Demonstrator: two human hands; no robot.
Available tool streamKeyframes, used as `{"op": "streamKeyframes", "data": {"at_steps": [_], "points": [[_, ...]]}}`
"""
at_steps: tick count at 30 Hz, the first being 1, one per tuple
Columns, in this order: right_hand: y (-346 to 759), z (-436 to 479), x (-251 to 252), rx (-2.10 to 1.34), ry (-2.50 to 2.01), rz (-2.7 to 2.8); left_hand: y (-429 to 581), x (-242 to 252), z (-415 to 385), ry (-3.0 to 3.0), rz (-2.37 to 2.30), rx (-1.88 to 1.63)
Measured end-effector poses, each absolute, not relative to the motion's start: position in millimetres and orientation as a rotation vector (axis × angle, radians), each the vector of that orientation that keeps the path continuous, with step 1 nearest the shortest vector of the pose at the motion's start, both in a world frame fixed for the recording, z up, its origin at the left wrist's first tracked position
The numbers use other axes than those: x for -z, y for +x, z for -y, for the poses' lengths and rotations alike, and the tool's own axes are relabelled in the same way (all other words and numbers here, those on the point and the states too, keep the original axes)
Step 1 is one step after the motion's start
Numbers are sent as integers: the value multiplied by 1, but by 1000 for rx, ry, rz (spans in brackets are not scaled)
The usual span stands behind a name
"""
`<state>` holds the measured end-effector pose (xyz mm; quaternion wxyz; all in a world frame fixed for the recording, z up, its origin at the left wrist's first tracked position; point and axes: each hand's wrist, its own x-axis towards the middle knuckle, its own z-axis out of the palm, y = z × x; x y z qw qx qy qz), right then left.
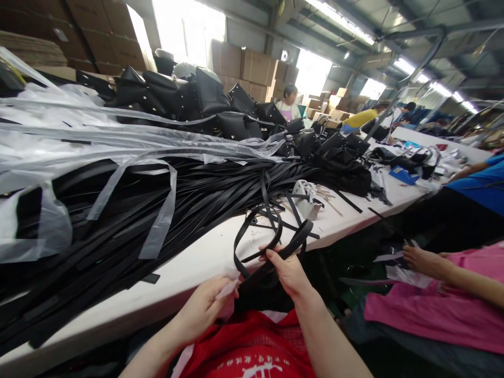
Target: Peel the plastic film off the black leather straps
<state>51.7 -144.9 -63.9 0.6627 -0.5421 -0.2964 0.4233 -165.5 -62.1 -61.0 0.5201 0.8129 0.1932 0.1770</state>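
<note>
My right hand (289, 272) is closed on a black strap (275, 239) that loops up over the white table's (197, 262) near edge. My left hand (205, 307) pinches a thin clear plastic strip (227, 290) at the strap's lower end. Both hands sit just above my red top, in front of the table edge. A large heap of black straps (129, 210) wrapped in clear plastic sleeves lies to the left on the table.
Black bags (205, 102) pile up at the table's back, with cardboard boxes (252, 68) behind. A person in pink (441, 310) sits close on my right, hand on plastic. A person in blue (484, 184) and others work farther along.
</note>
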Motion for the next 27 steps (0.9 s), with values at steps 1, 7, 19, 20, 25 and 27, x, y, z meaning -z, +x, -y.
{"op": "streamKeyframes", "data": {"at_steps": [1,7,19,20,25,27], "points": [[50,145,65,-970,-1216,650,-166,62,63,1966,-452,-427],[42,144,52,-884,-1246,751,-169,60,67,1999,-376,-450],[30,147,37,-965,-1199,745,-177,62,69,2169,-258,-501],[29,147,36,-975,-1192,752,-178,62,69,2186,-255,-504],[22,147,32,-1029,-1189,786,-177,60,70,2218,-237,-504],[22,146,33,-1030,-1200,796,-177,60,71,2209,-237,-501]]}}
